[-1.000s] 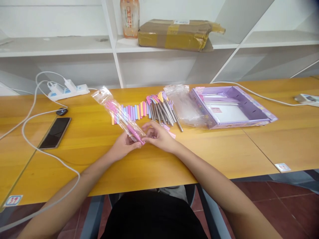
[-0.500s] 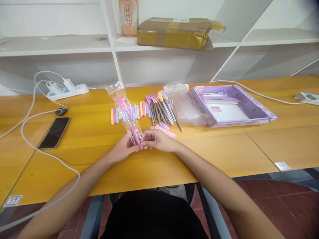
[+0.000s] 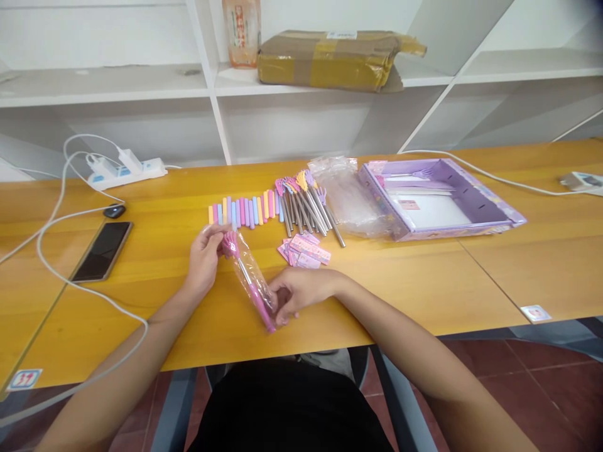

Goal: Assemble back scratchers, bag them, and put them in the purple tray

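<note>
A pink back scratcher [image 3: 245,271] with a metal rod lies slanted inside a clear plastic bag [image 3: 252,267]. My left hand [image 3: 205,258] pinches the bag's upper end beside the hand-shaped head. At the lower end, my right hand [image 3: 301,294] is closed round the edge of the bag by the pink handle; its fingertips are partly hidden. Beyond my hands lies a row of coloured handles [image 3: 242,212], with a pile of metal rods with hand-shaped heads [image 3: 306,204] to its right. Small printed cards [image 3: 305,251] lie just past my right hand.
Clear plastic bags [image 3: 351,201] lie against a purple box [image 3: 400,229] at the right. A phone [image 3: 103,251], a white cable [image 3: 89,295] and a power strip [image 3: 146,172] are on the left. Shelves behind hold a taped carton [image 3: 325,63] and a bottle [image 3: 242,34].
The bagged back scratcher has come down toward me. My left hand has shifted from the handle up to the head end, and my right hand has moved lower, uncovering the cards.
</note>
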A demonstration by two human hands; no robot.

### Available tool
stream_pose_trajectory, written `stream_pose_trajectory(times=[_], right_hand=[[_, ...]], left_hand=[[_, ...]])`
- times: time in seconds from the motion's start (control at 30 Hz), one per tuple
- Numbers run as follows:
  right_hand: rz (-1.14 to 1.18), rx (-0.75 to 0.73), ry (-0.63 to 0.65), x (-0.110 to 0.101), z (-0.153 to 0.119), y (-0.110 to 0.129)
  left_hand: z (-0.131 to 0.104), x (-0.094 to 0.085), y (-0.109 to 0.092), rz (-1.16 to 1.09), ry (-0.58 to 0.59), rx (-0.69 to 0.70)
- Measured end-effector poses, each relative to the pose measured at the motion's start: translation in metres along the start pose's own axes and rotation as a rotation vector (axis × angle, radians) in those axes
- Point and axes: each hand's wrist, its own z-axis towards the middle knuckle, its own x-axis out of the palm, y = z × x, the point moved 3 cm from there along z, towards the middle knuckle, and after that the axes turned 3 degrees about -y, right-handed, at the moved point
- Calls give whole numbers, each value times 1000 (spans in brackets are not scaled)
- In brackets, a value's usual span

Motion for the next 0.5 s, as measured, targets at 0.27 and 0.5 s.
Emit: stream_pose_trajectory(times=[0.27, 0.5], right_hand=[[-715, -51, -934, -83, -61, 6], [-860, 110, -728, -91, -64, -5]], left_hand=[[-6, 0, 16, 248, 90, 2], [-32, 21, 4, 528, 464, -17]])
